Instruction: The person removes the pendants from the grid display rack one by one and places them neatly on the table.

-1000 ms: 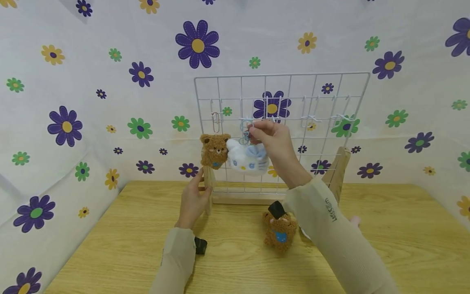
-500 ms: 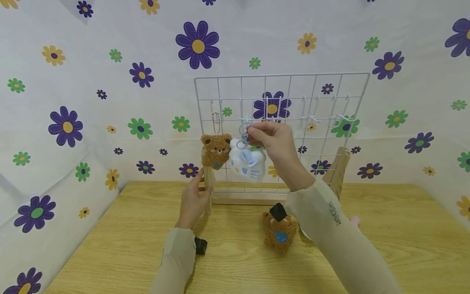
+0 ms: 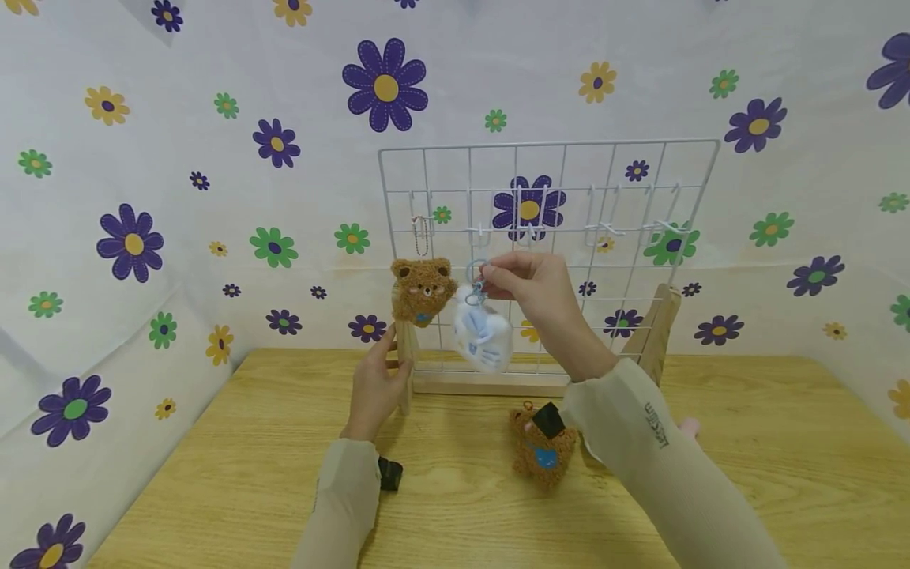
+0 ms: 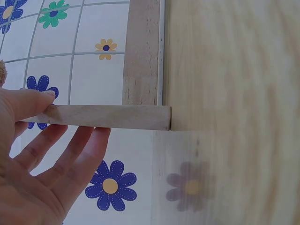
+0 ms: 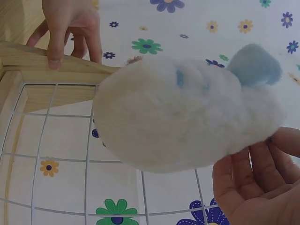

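Observation:
My right hand (image 3: 543,304) pinches the light blue ring (image 3: 475,271) of a white plush cat-head keychain (image 3: 483,336) with a blue bow. The plush hangs turned sideways, just below and in front of a white hook (image 3: 479,231) on the wire grid rack (image 3: 490,145). In the right wrist view the plush head (image 5: 164,117) hides much of the grid. My left hand (image 3: 375,389) grips the rack's wooden side post (image 4: 112,117) between thumb and fingers. Above that hand, a brown plush bear keychain (image 3: 423,292) hangs by a ball chain from the leftmost hook.
A second brown plush bear (image 3: 543,458) with a blue patch lies on the wooden table (image 3: 213,474), partly behind the right wrist's black camera (image 3: 549,420). Something pink (image 3: 689,427) shows beyond the right sleeve. More white hooks (image 3: 604,229) line the grid; a flowered cloth hangs behind.
My right hand has moved down and slightly nearer with the ring, away from the hook. The white plush has swung lower and turned its face leftward. The left hand stays on the post.

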